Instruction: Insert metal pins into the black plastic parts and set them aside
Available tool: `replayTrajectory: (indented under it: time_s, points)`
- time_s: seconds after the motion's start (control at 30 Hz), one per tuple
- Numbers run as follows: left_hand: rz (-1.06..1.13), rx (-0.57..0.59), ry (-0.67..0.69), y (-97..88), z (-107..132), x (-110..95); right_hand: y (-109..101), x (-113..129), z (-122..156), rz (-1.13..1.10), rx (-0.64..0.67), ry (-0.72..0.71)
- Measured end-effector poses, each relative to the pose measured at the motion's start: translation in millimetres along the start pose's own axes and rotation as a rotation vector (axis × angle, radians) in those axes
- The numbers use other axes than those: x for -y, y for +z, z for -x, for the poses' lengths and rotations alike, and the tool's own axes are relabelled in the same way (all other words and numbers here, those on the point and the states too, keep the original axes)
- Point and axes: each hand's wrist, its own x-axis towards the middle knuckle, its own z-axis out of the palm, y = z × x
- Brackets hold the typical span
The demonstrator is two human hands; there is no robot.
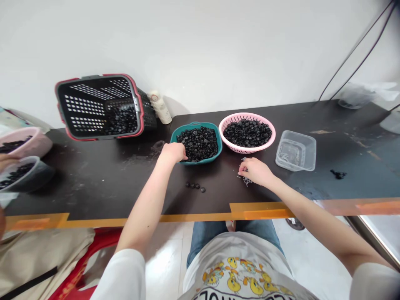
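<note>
Left grip: The left hand is placed at the near rim of a teal plastic basket, with the fingers dipped among small black parts. Whether any part is held cannot be told.

Right grip: The right hand is curled low, narrow, over a loose pile of metal screws on the dark tabletop. Whether screws are held cannot be told.

Between grips: Four loose black parts are lying on the tabletop, just ahead of the gap between the hands.

Beyond right grip: A pink plastic basket filled with black parts is set just beyond the hand. A clear plastic tub holding some metal pieces is located to its right.

Beyond left grip: A black slotted basket with a red rim is tipped on its side, with black parts inside. A white bottle is stood beside it.

Far left: A co-worker's hand is seen near a grey bowl and a pale pink bowl, both containing black parts.
</note>
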Motion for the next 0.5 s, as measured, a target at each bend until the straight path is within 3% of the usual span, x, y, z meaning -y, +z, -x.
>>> replayTrajectory:
  time_s: [0.17,0.27,0.37,0.5]
  points:
    - [0.065,-0.108,0.045,-4.5,10.8,5.1,-3.8,2.3,0.2,-0.067,0.012,-0.008]
    - [0.241,-0.251,0.126,-3.2,30.2,3.2,-7.7,3.3,4.5,-0.154,-0.012,0.011]
    - [0.541,-0.418,0.297,6.7,56.2,-9.8,-9.5,3.5,11.3,-0.268,-0.055,0.038]
    - [0.729,-0.619,0.533,31.9,89.7,-40.3,-13.4,12.7,25.3,-0.535,-0.103,0.061]
